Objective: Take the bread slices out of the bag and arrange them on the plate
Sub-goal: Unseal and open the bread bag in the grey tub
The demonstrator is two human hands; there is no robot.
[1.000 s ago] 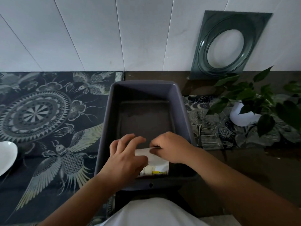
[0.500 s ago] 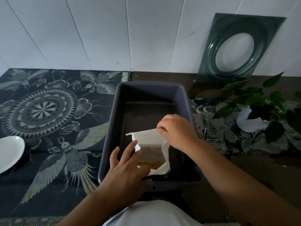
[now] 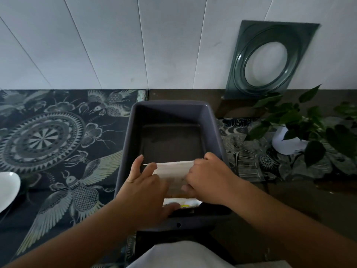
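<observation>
A white bread bag (image 3: 172,172) lies at the near end of a deep grey tub (image 3: 214,120). My left hand (image 3: 144,188) grips the bag's left side, thumb under its lower edge and fingers up at the top corner. My right hand (image 3: 206,177) grips the right side of the bag at its top edge. The bag's top edge is stretched flat between the two hands. A yellow and white print shows at the bag's bottom; the bread inside is mostly hidden. A white plate (image 3: 7,187) lies at the far left edge, partly cut off.
A dark patterned cloth (image 3: 48,140) covers the table to the left of the tub. A potted plant in a white pot (image 3: 289,146) stands at the right. A green square frame with a round hole (image 3: 270,59) leans on the white wall behind.
The bag's mouth, held up open by my right hand half a second ago, is now pulled flat between both hands. My left hand has moved up onto the bag's left side.
</observation>
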